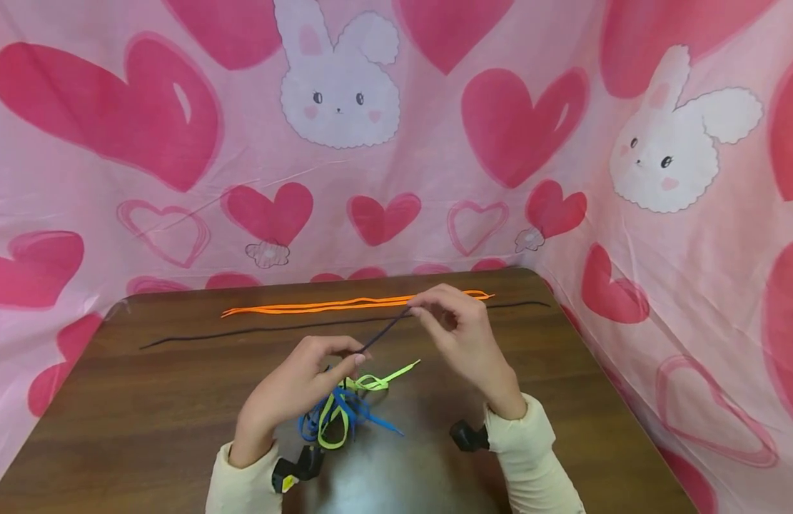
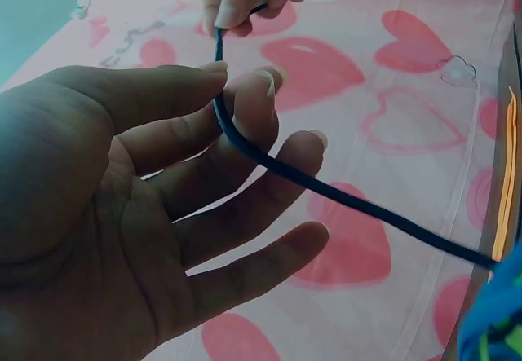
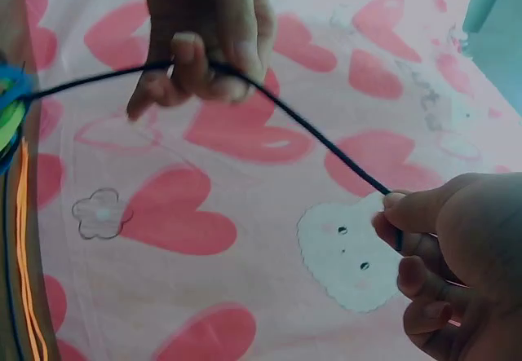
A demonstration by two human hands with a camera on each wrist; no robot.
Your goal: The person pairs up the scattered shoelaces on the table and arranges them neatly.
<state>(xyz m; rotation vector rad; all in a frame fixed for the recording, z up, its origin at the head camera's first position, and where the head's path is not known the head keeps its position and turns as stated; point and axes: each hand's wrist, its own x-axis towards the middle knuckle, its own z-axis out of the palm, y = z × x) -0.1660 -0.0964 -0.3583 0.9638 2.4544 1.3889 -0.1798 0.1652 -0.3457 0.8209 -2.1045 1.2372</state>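
Observation:
A dark navy shoelace (image 1: 388, 330) is stretched between my two hands, above the table. My left hand (image 1: 293, 382) pinches it between thumb and forefinger, the other fingers spread loosely apart. Higher and to the right, my right hand (image 1: 470, 339) pinches the same lace close to one end; a short tail shows past the fingertips in the right wrist view. From the left fingers the dark lace (image 2: 367, 207) runs down to a tangled bundle, where a blue shoelace (image 1: 385, 424) and a lime-green shoelace (image 1: 401, 372) are looped together. My left hand partly hides that bundle.
Along the back of the brown wooden table (image 1: 145, 407) lies an orange shoelace (image 1: 319, 307), folded lengthwise. Just in front of it another dark shoelace (image 1: 242, 333) is laid out nearly straight. A pink cloth with hearts and rabbits (image 1: 422, 157) hangs behind and on the right.

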